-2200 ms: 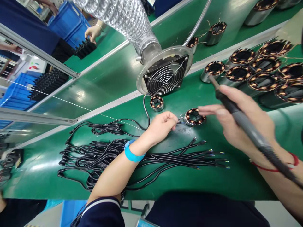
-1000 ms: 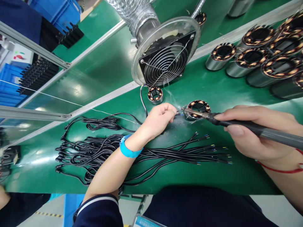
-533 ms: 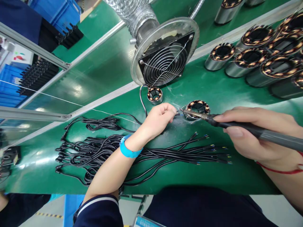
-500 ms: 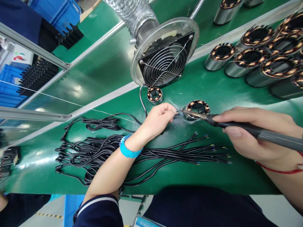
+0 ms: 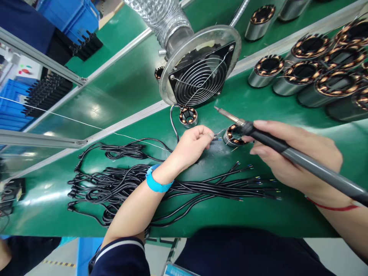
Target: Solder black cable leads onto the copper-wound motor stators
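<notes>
My left hand (image 5: 195,143), with a blue band at the wrist, pinches a black cable whose thin wire ends (image 5: 218,137) stick out past the fingertips. Close beside them a stator with copper windings (image 5: 229,138) stands on the bench, partly hidden behind my right hand. In my right hand (image 5: 296,157) is a soldering iron (image 5: 270,143), its tip raised above the stator and pointing up and left, apart from the wires. A wisp of smoke shows near the tip. Another small stator (image 5: 188,116), with a cable at its side, stands below the fan.
A round fume hood with a fan grille (image 5: 199,82) hangs over the bench from a foil duct (image 5: 159,17). Several stators (image 5: 304,73) crowd the right side. A heap of black cables (image 5: 123,184) lies on the green bench (image 5: 224,222). Someone's arm (image 5: 4,255) shows at lower left.
My right hand has lifted the soldering iron up and left, taking its tip off the wires beside the stator. My left hand stays where it was.
</notes>
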Tool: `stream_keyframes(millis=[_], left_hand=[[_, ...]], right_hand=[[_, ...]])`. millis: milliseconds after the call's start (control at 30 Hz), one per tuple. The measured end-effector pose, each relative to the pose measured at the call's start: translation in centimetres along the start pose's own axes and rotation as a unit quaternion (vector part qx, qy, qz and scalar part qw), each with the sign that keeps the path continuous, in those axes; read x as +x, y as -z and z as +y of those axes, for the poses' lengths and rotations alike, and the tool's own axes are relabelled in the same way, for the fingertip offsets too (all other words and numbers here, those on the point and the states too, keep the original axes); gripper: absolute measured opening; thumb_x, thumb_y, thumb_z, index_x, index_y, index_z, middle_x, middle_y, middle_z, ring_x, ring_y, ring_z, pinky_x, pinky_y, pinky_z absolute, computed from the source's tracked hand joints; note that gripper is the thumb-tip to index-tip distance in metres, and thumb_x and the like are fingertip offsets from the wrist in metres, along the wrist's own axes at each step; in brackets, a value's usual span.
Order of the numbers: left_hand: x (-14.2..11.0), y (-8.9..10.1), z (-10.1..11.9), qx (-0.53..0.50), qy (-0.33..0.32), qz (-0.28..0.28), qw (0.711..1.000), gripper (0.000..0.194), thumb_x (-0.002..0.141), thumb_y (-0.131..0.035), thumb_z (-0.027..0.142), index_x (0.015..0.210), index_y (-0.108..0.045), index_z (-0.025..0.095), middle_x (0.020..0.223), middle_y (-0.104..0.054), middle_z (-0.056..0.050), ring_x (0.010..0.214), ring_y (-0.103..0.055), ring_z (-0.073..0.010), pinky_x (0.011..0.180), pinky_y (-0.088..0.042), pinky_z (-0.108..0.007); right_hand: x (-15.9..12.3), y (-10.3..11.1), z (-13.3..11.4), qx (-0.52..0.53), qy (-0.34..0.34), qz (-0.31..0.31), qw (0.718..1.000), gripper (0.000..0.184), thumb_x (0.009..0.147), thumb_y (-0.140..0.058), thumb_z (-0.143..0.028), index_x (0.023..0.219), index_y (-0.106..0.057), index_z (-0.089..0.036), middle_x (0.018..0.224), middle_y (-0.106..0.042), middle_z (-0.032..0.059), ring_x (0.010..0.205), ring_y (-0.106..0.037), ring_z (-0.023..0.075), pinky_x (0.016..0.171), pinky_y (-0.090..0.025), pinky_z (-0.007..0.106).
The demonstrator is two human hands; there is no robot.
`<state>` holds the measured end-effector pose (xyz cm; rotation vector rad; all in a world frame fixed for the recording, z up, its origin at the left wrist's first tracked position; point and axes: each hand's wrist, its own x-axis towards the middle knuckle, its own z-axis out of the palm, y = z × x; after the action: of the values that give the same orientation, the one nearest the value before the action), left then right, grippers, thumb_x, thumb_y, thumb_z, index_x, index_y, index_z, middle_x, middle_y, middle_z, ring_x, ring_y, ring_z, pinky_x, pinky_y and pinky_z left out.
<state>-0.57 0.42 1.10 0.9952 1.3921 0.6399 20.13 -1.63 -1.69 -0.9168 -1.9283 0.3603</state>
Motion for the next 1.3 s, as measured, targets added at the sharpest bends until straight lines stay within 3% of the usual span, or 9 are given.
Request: stream_keyframes(millis=[167, 267, 367, 533, 767, 933, 1133, 1200, 1300], left_hand=[[0.0, 0.1, 0.1, -0.007, -0.01, -0.002, 1.0, 0.02, 0.088, -0.055, 0.012, 0.068, -0.052, 0.016, 0.052, -0.047, 0.008, 0.05, -0.036, -0.0053, 0.055, -0.029, -0.021], [0.0, 0.2, 0.1, -0.01, -0.018, -0.004, 1.0, 0.019, 0.086, -0.055, 0.011, 0.068, -0.052, 0.016, 0.052, -0.047, 0.009, 0.05, -0.036, -0.0053, 0.055, -0.03, -0.021], [0.0, 0.2, 0.0, -0.014, -0.03, -0.008, 0.999, 0.017, 0.085, -0.055, 0.01, 0.069, -0.054, 0.016, 0.053, -0.048, 0.009, 0.051, -0.039, -0.0053, 0.056, -0.032, -0.02], [-0.1, 0.1, -0.1, -0.016, -0.043, -0.021, 0.999, 0.016, 0.087, -0.056, 0.013, 0.071, -0.055, 0.016, 0.055, -0.05, 0.008, 0.052, -0.042, -0.0052, 0.057, -0.033, -0.02], [-0.4, -0.2, -0.9, -0.011, -0.094, -0.02, 0.995, 0.013, 0.086, -0.055, 0.009, 0.076, -0.051, 0.017, 0.06, -0.051, 0.007, 0.054, -0.043, -0.0058, 0.056, -0.034, -0.019], [-0.7, 0.0, -1.6, 0.089, -0.214, 0.018, 0.973, 0.009, 0.089, -0.058, 0.018, 0.081, -0.054, 0.018, 0.07, -0.052, 0.004, 0.06, -0.047, -0.0088, 0.059, -0.039, -0.023], [-1.2, 0.4, -1.5, 0.245, -0.393, 0.019, 0.886, 0.013, 0.09, -0.057, 0.014, 0.078, -0.056, 0.018, 0.087, -0.064, -0.004, 0.087, -0.059, -0.016, 0.082, -0.048, -0.03], [-1.3, 0.5, -1.3, 0.264, -0.388, 0.02, 0.883, 0.013, 0.089, -0.056, 0.013, 0.077, -0.056, 0.018, 0.088, -0.064, -0.004, 0.088, -0.059, -0.0162, 0.083, -0.049, -0.03], [-1.3, 0.4, -1.0, 0.26, -0.312, 0.035, 0.913, 0.014, 0.086, -0.057, 0.009, 0.075, -0.057, 0.018, 0.081, -0.061, -0.001, 0.079, -0.057, -0.0138, 0.076, -0.047, -0.028]], right_hand=[[-0.7, -1.3, 0.1, 0.095, -0.107, -0.008, 0.99, 0.046, 0.104, -0.052, -0.031, 0.148, -0.045, -0.041, 0.11, -0.076, -0.0024, 0.092, -0.075, 0.0195, 0.086, -0.06, 0.038], [-0.3, -1.7, 0.1, 0.036, -0.076, -0.033, 0.996, 0.04, 0.101, -0.055, -0.029, 0.141, -0.051, -0.035, 0.108, -0.076, 0.0004, 0.108, -0.07, 0.0251, 0.096, -0.054, 0.046], [0.3, -2.0, 0.1, -0.009, -0.035, -0.073, 0.997, 0.043, 0.096, -0.061, -0.027, 0.138, -0.051, -0.029, 0.117, -0.073, 0.005, 0.111, -0.067, 0.0276, 0.092, -0.054, 0.046], [0.5, -2.5, -0.2, -0.033, -0.055, -0.005, 0.998, 0.045, 0.094, -0.062, -0.021, 0.137, -0.051, -0.029, 0.097, -0.072, 0.0016, 0.097, -0.067, 0.0253, 0.087, -0.053, 0.044], [0.8, -3.4, -0.6, -0.035, -0.037, -0.041, 0.998, 0.037, 0.095, -0.055, -0.02, 0.13, -0.051, -0.031, 0.09, -0.071, 0.0004, 0.085, -0.066, 0.0255, 0.076, -0.053, 0.045], [0.7, -3.7, -0.3, 0.007, -0.057, -0.013, 0.998, 0.038, 0.093, -0.058, -0.024, 0.131, -0.051, -0.028, 0.088, -0.069, -0.0002, 0.087, -0.068, 0.0226, 0.085, -0.056, 0.043], [0.6, -4.0, 0.0, 0.044, -0.057, 0.007, 0.997, 0.042, 0.093, -0.062, -0.023, 0.133, -0.051, -0.028, 0.089, -0.07, -0.0009, 0.09, -0.07, 0.0198, 0.092, -0.056, 0.039], [0.7, -3.9, 0.0, 0.046, -0.06, 0.0, 0.997, 0.04, 0.093, -0.061, -0.023, 0.131, -0.052, -0.028, 0.088, -0.07, -0.0008, 0.09, -0.07, 0.0196, 0.091, -0.056, 0.038], [0.7, -3.4, 0.1, 0.051, -0.058, -0.023, 0.997, 0.041, 0.092, -0.06, -0.021, 0.131, -0.053, -0.027, 0.091, -0.071, 0.0003, 0.092, -0.07, 0.0199, 0.091, -0.056, 0.037]])
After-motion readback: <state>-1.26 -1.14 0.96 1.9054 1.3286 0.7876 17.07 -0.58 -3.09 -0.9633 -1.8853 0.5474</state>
